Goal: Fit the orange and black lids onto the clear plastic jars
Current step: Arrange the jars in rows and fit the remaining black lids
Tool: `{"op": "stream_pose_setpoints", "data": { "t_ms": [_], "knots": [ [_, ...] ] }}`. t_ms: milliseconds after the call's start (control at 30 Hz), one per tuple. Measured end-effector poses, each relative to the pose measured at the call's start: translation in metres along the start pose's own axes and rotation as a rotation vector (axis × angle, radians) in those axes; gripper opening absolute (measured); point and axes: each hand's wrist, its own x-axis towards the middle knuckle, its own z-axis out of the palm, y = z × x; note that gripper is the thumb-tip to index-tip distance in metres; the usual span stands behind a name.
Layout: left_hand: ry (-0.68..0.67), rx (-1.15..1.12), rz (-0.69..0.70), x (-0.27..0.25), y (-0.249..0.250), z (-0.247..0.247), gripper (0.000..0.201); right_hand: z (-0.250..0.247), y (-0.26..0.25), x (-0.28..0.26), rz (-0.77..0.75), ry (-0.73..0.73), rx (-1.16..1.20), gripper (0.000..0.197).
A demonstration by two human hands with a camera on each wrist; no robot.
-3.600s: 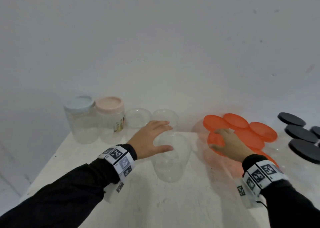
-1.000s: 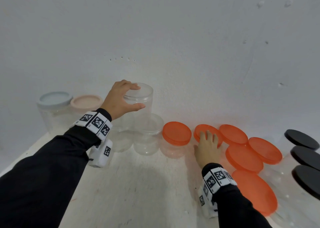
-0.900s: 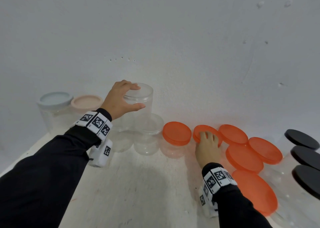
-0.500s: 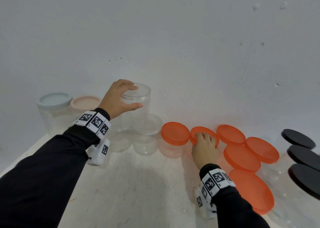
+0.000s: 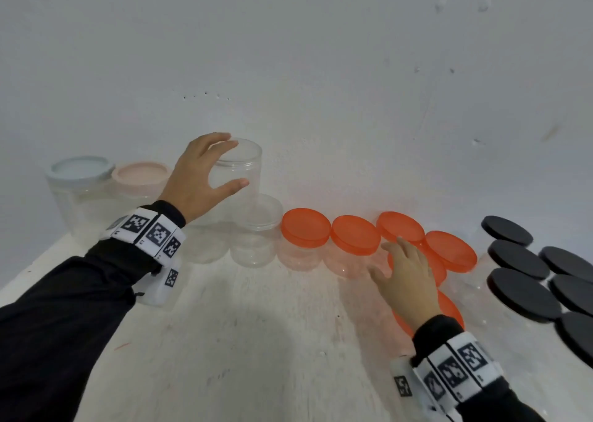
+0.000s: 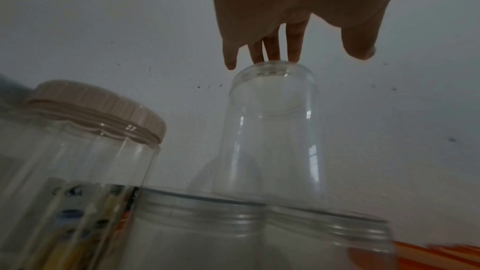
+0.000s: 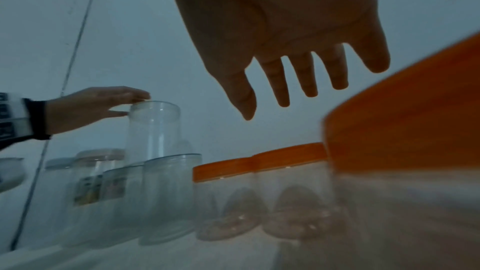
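Note:
A clear lidless jar [image 5: 239, 171] stands stacked on two lidless clear jars [image 5: 256, 229] by the wall. My left hand [image 5: 221, 161] is at its top. The fingertips [image 6: 293, 52] touch the rim, and the thumb [image 6: 359, 48] stands apart from the jar in the left wrist view. My right hand [image 5: 390, 258] hovers with fingers spread and holds nothing, just right of an orange-lidded jar [image 5: 354, 234]. Another orange-lidded jar [image 5: 306, 230] stands left of that one, and several more [image 5: 451, 250] stand behind and under the hand.
Two larger jars stand at the back left, one with a pale blue lid [image 5: 78, 168] and one with a pink lid [image 5: 141, 174]. Several black-lidded jars [image 5: 518, 258] crowd the right edge. The white table [image 5: 256, 341] meets a white wall behind the jars.
My right hand has drawn back off the orange lid it was pressing, toward me and to the right. My left hand has loosened at the top of the stacked jar.

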Motion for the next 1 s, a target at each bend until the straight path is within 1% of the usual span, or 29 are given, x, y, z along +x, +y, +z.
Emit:
{"op": "stream_pose_setpoints", "data": {
  "t_ms": [67, 133, 200, 267, 300, 433, 533, 633, 733, 833, 900, 933, 1000],
  "knots": [
    [0.045, -0.030, 0.056, -0.010, 0.013, -0.001, 0.062, -0.007, 0.019, -0.002, 0.052, -0.038, -0.030, 0.054],
    [0.047, -0.072, 0.119, -0.022, 0.031, 0.001, 0.053, -0.009, 0.036, -0.002, 0.111, -0.115, -0.070, 0.061],
    [0.003, -0.116, 0.154, -0.035, 0.047, 0.005, 0.048, -0.006, 0.046, 0.001, 0.152, -0.213, -0.089, 0.068],
    [-0.067, -0.151, 0.167, -0.047, 0.060, 0.012, 0.045, -0.003, 0.049, 0.002, 0.161, -0.303, -0.080, 0.067],
    [-0.102, -0.167, 0.177, -0.052, 0.065, 0.016, 0.045, -0.001, 0.050, 0.002, 0.150, -0.322, -0.074, 0.066],
    [-0.226, -0.222, 0.201, -0.068, 0.071, 0.036, 0.044, 0.005, 0.043, -0.004, 0.044, -0.284, -0.069, 0.062],
    [-0.307, -0.254, 0.192, -0.078, 0.074, 0.053, 0.046, 0.008, 0.034, -0.015, -0.026, -0.274, -0.083, 0.061],
    [-0.397, -0.280, 0.146, -0.087, 0.077, 0.068, 0.048, 0.008, 0.026, -0.026, -0.089, -0.284, -0.053, 0.058],
    [-0.513, -0.273, 0.095, -0.094, 0.080, 0.081, 0.052, 0.009, 0.021, -0.036, -0.189, -0.294, -0.017, 0.058],
    [-0.591, -0.253, 0.078, -0.095, 0.084, 0.092, 0.057, 0.010, 0.016, -0.045, -0.358, -0.346, 0.058, 0.072],
    [-0.603, -0.241, 0.072, -0.095, 0.085, 0.097, 0.062, 0.011, 0.013, -0.048, -0.484, -0.378, 0.117, 0.079],
    [-0.605, -0.235, 0.066, -0.094, 0.087, 0.098, 0.065, 0.012, 0.012, -0.049, -0.522, -0.381, 0.129, 0.083],
    [-0.633, -0.214, 0.054, -0.091, 0.091, 0.098, 0.073, 0.011, 0.012, -0.049, -0.518, -0.344, 0.124, 0.098]
  ]
}}
